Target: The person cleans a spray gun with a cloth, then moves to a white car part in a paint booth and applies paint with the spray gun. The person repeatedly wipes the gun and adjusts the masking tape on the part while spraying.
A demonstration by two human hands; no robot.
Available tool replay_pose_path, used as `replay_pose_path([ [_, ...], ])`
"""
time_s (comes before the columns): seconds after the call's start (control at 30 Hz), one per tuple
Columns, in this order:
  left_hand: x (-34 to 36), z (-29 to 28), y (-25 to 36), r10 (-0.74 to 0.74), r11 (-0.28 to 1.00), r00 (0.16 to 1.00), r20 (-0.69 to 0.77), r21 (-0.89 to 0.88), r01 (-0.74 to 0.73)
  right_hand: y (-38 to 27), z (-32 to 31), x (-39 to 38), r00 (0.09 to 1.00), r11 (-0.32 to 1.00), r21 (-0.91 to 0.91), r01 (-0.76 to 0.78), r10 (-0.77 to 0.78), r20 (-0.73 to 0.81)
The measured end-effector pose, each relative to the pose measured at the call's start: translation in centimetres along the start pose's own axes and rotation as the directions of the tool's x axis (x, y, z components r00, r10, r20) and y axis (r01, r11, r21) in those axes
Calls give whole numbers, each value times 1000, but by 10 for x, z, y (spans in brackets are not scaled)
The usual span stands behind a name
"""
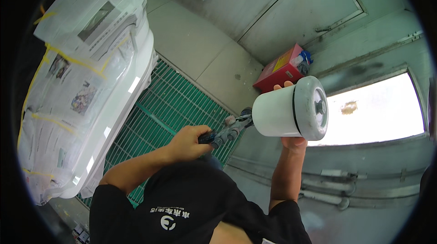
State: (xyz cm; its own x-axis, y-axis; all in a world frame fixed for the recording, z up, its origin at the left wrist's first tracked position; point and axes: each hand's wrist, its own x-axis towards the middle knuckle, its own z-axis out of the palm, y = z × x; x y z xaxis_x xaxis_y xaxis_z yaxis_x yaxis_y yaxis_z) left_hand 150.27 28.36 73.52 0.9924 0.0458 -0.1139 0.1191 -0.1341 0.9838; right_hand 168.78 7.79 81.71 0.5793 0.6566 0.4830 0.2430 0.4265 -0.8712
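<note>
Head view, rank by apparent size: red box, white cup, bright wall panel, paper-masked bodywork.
1. paper-masked bodywork
2. bright wall panel, partly hidden by the cup
3. white cup, likely enlarged by nearness
4. red box, partly hidden

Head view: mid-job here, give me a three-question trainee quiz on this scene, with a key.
1. Which hand grips the black handle of the grey metal spray gun?
2. True or false: the round grey lid of the white cylindrical cup faces the spray gun.
3. The glossy white curved panel is partly covered with: A) black cloth; B) printed paper sheets and yellow tape; C) silver foil.
Key: 1. Left hand; 2. False; 3. B.
</note>
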Motion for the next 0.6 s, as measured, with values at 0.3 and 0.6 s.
replay_pose_path([
  [0.3, 167, 33, -3, 48, 989, 927, -371, -112, -96, 105, -95, 73, 914, 992, 127, -29, 77, -398],
  [0.6, 343, 81, 2, 21, 994, 659, -752, -55, -94, 153, -174, 140, 891, 896, 3, -444, 441, 103],
])
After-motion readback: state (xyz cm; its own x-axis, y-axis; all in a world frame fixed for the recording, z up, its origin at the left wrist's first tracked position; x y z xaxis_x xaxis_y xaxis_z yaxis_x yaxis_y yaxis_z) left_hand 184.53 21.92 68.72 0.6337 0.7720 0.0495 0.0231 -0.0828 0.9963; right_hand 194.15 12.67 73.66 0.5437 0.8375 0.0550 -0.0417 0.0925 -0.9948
